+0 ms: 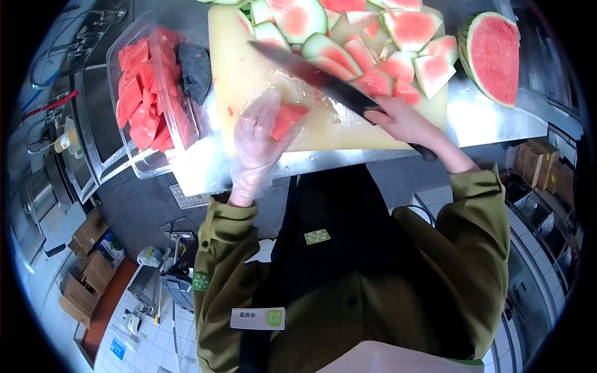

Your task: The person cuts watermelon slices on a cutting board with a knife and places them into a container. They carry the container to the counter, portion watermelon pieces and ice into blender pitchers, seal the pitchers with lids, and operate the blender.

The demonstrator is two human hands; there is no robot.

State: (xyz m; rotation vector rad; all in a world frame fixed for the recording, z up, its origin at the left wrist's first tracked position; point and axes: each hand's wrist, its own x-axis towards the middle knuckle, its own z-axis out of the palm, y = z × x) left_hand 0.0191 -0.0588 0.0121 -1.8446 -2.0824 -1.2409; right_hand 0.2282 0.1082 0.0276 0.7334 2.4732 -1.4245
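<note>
The left hand [258, 127] is holding a watermelon chunk [288, 120] over the cutting board [230, 68]; the right hand [401, 121] is gripping a knife [348, 96]. Portioning is apparently occurring, any further stroke requiring fingers clear of its edge.

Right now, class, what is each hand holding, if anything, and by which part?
The left hand holds a red watermelon piece by its left side; the right hand grips the knife by its handle, near the blade.

Red melon chunk [288, 119], seemingly rindless, over the board [229, 68]; dark knife [323, 82] aslant.
</note>
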